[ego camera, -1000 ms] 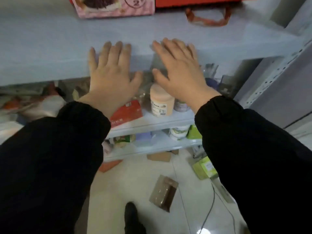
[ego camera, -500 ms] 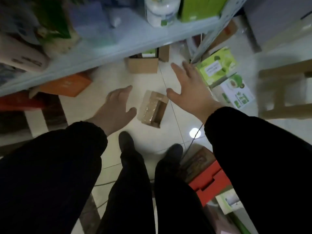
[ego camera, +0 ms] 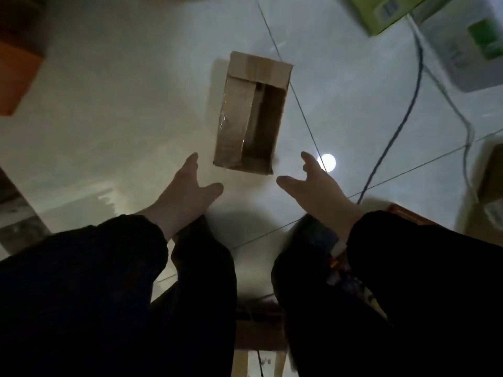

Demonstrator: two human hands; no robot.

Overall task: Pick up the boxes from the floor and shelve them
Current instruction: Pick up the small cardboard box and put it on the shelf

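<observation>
A brown cardboard box (ego camera: 251,112) lies on the pale tiled floor, long side pointing away from me, one flap open and clear tape on its left half. My left hand (ego camera: 187,191) hovers just below and left of the box's near end, fingers spread, holding nothing. My right hand (ego camera: 313,186) is just below and right of that end, also spread and holding nothing. Neither hand touches the box. Black sleeves cover both arms.
An orange box (ego camera: 16,72) lies at the left edge. A green box (ego camera: 381,12) and a white-and-green box (ego camera: 468,44) lie at the top right. Cables (ego camera: 397,131) run across the floor on the right. Another box (ego camera: 490,197) sits at the right edge.
The view dropped from the shelf to the floor. Both hands left the shelf edge and came down close to the near end of the brown box.
</observation>
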